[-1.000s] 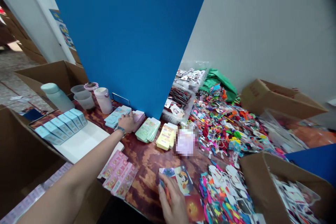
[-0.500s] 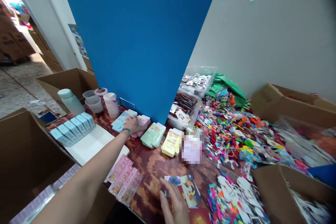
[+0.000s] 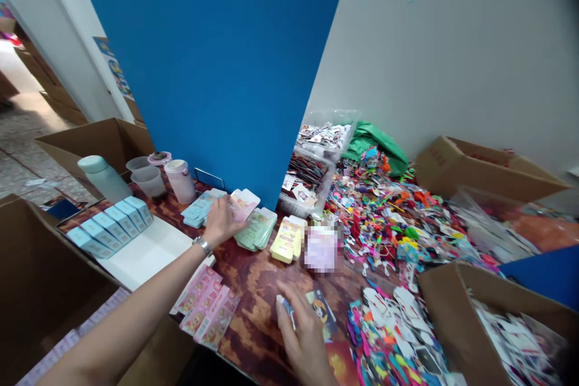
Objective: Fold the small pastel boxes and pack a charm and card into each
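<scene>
My left hand (image 3: 219, 222) grips a stack of flat pink cartons (image 3: 244, 205), raised slightly over flat green cartons (image 3: 256, 229). Flat pale blue cartons (image 3: 198, 208) lie just left of that hand. Flat yellow cartons (image 3: 286, 241) and a pixelated pale pink item (image 3: 321, 247) sit further right. At the front of the wood-patterned table (image 3: 253, 277), my right hand (image 3: 303, 338) pinches a small blue-edged card (image 3: 284, 310). Beside it lies a picture card (image 3: 322, 307), partly covered by my fingers. Pink cartons (image 3: 203, 310) lie below my left forearm.
A blue divider panel (image 3: 203, 72) stands behind the table. Pale blue boxes (image 3: 106, 226) rest on a white board (image 3: 145, 259). Bottles and cups stand behind them. Plastic bins, a heap of colourful tags (image 3: 389, 217) and cardboard boxes (image 3: 479, 319) fill the right.
My left hand has lifted the pink cartons from the table. My right hand has closed on the small card, covering more of the picture cards. The view has shifted slightly.
</scene>
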`<state>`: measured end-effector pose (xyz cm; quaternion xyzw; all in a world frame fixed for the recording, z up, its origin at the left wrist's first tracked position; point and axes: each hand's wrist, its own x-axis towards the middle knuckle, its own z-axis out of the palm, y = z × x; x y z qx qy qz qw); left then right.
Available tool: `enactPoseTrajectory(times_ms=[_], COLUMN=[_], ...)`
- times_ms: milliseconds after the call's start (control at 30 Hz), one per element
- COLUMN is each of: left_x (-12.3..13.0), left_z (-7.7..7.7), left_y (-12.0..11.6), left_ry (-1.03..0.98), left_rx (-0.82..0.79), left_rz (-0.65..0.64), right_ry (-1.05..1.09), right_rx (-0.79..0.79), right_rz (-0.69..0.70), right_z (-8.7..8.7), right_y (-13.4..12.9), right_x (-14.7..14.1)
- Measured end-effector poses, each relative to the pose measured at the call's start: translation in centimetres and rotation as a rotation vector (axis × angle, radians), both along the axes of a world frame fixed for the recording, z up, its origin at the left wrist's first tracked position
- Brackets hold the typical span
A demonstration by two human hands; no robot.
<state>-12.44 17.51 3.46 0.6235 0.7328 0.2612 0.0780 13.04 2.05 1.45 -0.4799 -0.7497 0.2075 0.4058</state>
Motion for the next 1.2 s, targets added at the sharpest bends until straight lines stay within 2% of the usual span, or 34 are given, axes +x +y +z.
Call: enactPoseTrajectory(times_ms=[167,267,333,400,467,533,600,700,833,933,1033,1100,1200], left_x=[5.5,7.9,8.7,8.9,8.8,8.7,8.8,8.9,9.2,9.6,10.0,10.3,10.6], left_z=[0.2,-0.1,-0.1,-0.1,-0.1,-0.2,-0.4,-0.6,-0.5,-0.2,-0.1,0.0,0.2], left_y=[-6.9,-10.3,-11.5,-12.1,-12.2,-12.3,-12.5,-12.9,-13.5,-13.7,-14.0,-14.2,-14.4], left_ry=[-0.177,-0.261,-0.293,-0.275,-0.216,-0.16,-0.109,-0.048,-0.046,-0.034,0.044,0.11,0.202], left_rx=[0.077,0.105,0.142,0.171,0.181,0.187,0.197,0.21,0.178,0.123,0.076,0.085,0.105], left_rz=[-0.202,-0.27,-0.345,-0.419,-0.482,-0.549,-0.604,-0.632,-0.625,-0.595,-0.555,-0.533,-0.514], right_ry=[-0.024,-0.079,-0.105,-0.105,-0.058,0.073,0.265,0.479,0.535,0.416,0.22,0.128,0.068], right_rx=[0.161,0.196,0.191,0.174,0.091,-0.051,-0.185,-0.315,-0.439,-0.415,-0.271,-0.154,-0.009], right_rz=[-0.087,-0.144,-0.123,-0.082,-0.019,0.024,-0.025,-0.103,-0.003,-0.031,-0.031,-0.015,-0.056], right_z=[3.0,3.3,3.2,3.3,3.5,3.7,3.6,3.5,4.3,5.5,6.4,6.3,5.1], right_y=[2.7,3.2,2.9,2.3,1.8,1.6,1.8,2.3,2.7,2.6,2.1,1.5,0.2], right_x=[-0.9,-1.3,-1.2,-0.9,-0.4,0.1,0.5,0.6,0.4,0.5,0.7,0.6,-0.1])
